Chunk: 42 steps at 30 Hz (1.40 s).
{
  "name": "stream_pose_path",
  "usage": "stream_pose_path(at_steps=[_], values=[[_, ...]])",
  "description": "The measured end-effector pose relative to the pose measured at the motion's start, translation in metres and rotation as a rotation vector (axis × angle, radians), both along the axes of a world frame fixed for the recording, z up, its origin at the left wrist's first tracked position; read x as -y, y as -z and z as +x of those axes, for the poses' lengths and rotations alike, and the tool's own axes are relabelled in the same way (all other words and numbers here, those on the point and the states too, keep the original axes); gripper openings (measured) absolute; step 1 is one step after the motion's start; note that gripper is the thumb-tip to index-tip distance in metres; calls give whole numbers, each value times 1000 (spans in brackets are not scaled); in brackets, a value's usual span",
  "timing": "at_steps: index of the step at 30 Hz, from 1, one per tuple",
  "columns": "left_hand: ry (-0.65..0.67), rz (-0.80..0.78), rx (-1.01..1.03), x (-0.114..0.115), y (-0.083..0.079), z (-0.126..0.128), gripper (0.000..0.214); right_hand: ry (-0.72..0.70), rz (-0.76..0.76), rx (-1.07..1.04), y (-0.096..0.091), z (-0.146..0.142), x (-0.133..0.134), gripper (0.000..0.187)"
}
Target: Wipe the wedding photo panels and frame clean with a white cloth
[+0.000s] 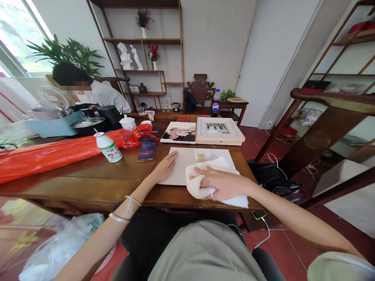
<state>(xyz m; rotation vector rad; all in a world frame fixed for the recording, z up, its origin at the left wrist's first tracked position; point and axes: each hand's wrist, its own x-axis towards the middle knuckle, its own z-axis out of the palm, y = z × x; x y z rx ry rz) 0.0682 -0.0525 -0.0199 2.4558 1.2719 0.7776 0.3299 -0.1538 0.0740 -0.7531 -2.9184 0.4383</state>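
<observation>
A pale, flat rectangular panel [179,171] lies on the wooden table in front of me, with a small yellowish metal piece [200,157] fixed near its far middle. My left hand [166,166] rests along the panel's left side, fingers stretched toward the far corner. Bunched under my right hand [221,184] is a white towel [195,187], gripped by the fingers and pressed on the panel's right half. Part of the towel spreads past the near edge of the panel. The fingertips inside its folds are partly hidden.
Beyond the panel lie a photo panel [171,134] and a framed picture [202,132], with a cola bottle [216,103] behind. Leftward are a phone [146,149], white bottle [109,147], red plastic wrap [70,150] and orange-handled scissors [184,118]. A person sits far left.
</observation>
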Motion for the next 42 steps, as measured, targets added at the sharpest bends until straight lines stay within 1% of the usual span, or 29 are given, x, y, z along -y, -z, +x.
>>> stream_pose_path(at_steps=[1, 3, 10, 12, 13, 15, 17, 20, 23, 25, 26, 28, 31, 34, 36, 39, 42], values=[[-1, -1, -1, 0, 0, 0, 53, -1, 16, -6, 1, -3, 1, 18], [-2, -1, -3, 0, 0, 0, 52, 45, 70, -26, 4, -6, -8, 14], [4, 9, 8, -1, 1, -1, 52, 316, 295, -39, 19, -9, -79, 21], [3, 7, 4, -1, 0, -1, 52, 376, 339, -28, 21, -11, -90, 22], [2, 6, 4, -1, 0, 0, 52, 383, 355, -20, 22, -13, -93, 23], [-4, 8, 7, -1, 0, 0, 51, 342, 371, 1, 23, -17, -90, 21], [-11, 10, 13, 0, 1, 0, 51, 260, 375, 19, 23, -21, -77, 17], [-18, 10, 19, 0, 1, 1, 50, 137, 372, 17, 24, -26, -43, 19], [-14, -3, 17, 1, 0, 0, 51, -28, 348, -5, 24, -30, -11, 26], [-9, -13, 14, 1, 0, 0, 51, -118, 332, -16, 24, -31, -2, 28], [-6, -13, 14, 1, 0, 0, 51, -137, 329, -23, 24, -31, -3, 27], [-2, -5, 15, 0, 0, 0, 51, -112, 335, -47, 25, -30, -15, 23], [-3, 11, 18, -1, 2, 0, 50, -9, 357, -73, 26, -27, -49, 13], [-8, 15, 17, -3, 4, -1, 49, 136, 384, -51, 26, -28, -82, 15], [-4, 19, 21, -4, 5, -1, 49, 239, 398, -26, 26, -32, -94, 20], [9, 17, 36, -4, 5, -1, 49, 302, 412, 14, 28, -43, -95, 23], [25, 10, 62, -3, 3, 0, 47, 270, 455, 37, 32, -54, -76, 25]])
